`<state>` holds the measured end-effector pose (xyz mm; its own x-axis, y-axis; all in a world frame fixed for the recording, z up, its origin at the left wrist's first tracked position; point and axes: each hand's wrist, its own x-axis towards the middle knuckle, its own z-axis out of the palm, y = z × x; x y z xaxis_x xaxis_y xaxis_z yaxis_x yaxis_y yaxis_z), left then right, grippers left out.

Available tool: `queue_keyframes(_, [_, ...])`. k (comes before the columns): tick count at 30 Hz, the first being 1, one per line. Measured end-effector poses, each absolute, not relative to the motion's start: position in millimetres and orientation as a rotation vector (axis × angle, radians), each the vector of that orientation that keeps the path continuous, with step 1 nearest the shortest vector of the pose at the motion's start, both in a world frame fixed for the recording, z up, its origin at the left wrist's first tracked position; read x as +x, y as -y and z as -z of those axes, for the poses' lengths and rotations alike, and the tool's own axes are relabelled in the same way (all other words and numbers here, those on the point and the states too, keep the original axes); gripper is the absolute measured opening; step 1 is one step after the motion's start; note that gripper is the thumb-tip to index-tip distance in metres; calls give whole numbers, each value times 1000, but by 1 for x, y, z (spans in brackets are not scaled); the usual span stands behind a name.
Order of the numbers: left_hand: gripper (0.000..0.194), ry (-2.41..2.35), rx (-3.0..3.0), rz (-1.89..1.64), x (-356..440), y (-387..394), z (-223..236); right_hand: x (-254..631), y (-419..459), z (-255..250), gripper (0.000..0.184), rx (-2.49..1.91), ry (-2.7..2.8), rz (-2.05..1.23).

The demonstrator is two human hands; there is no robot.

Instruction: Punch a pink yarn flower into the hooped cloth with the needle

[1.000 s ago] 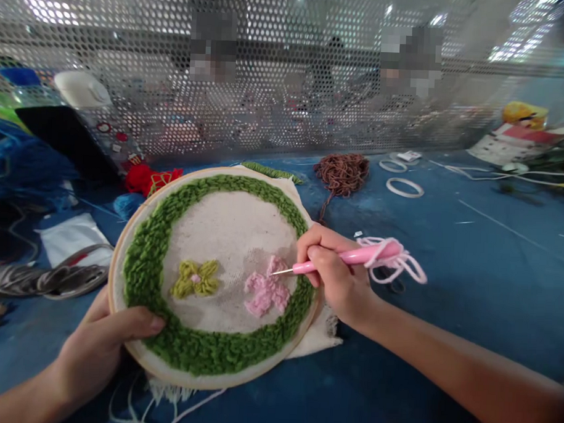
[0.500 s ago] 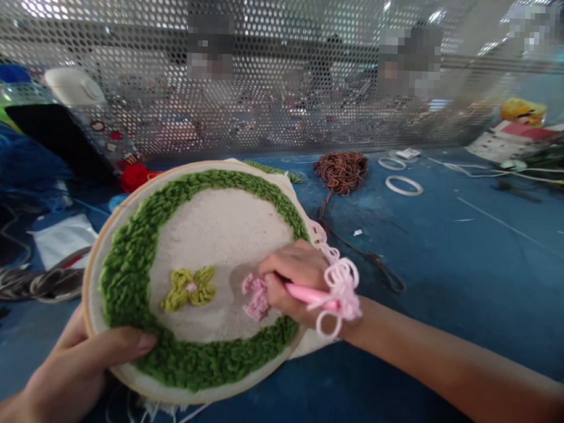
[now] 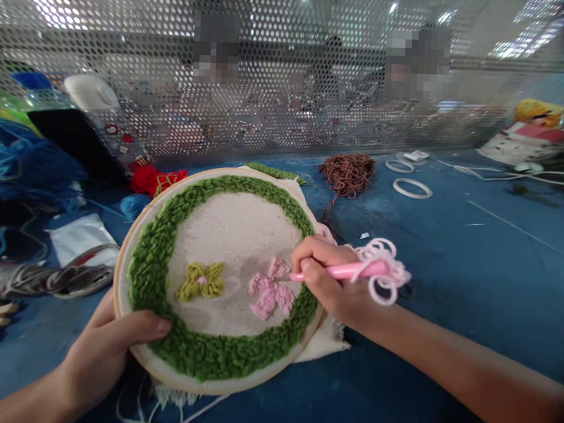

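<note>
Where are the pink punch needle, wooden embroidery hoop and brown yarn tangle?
pink punch needle (image 3: 342, 272), head view, on the plastic handle
wooden embroidery hoop (image 3: 120, 280), head view, on the left side of the rim
brown yarn tangle (image 3: 347, 175), head view, on the middle of the pile

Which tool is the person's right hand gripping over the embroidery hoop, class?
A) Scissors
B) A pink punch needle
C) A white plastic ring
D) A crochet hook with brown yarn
B: the right hand grips the pink punch needle beside the pink yarn flower in the wooden embroidery hoop, with pink yarn looped at the handle's end.
</note>
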<state>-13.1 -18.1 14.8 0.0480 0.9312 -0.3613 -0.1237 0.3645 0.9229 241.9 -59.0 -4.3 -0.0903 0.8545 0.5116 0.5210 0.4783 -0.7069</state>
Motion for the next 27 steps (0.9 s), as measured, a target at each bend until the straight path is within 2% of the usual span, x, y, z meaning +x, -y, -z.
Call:
queue_keyframes(3, [85, -1277, 821, -949, -14, 20, -14, 234, 53, 10, 15, -1166, 2003, -127])
queue_keyframes(5, [86, -1295, 785, -940, -17, 19, -13, 232, 49, 14, 12, -1146, 2062, -87])
queue_keyframes(10, [85, -1264, 831, -939, -17, 16, -13, 244, 54, 11, 20, -1124, 1687, -546])
queue_keyframes(13, [85, -1244, 861, -942, -12, 17, -15, 252, 59, 8, 22, -1093, 1547, -581])
queue_keyframes(22, [89, -1210, 812, -917, -18, 16, -10, 236, 47, 13, 12, -1136, 2054, -107])
queue_keyframes(27, [88, -1209, 855, -880, -18, 12, -10, 245, 52, 8, 20, -1141, 1724, -515])
